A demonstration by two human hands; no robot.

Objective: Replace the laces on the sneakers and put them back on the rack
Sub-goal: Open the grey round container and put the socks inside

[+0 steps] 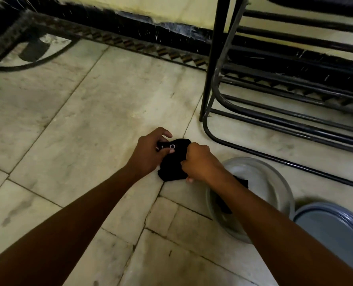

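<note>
We hold a black crumpled piece [171,172] low over the tiled floor [78,131], fingers of both hands curled round it. Our left hand [150,153] pinches its white-marked top and our right hand [198,162] grips its side. Whether it is a sneaker, we cannot tell. The rack [213,58] stands near on the right, and a steel bowl [264,168] sits beneath our right forearm.

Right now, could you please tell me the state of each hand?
Left hand: holding the black fabric item.
Right hand: gripping the same item.
</note>
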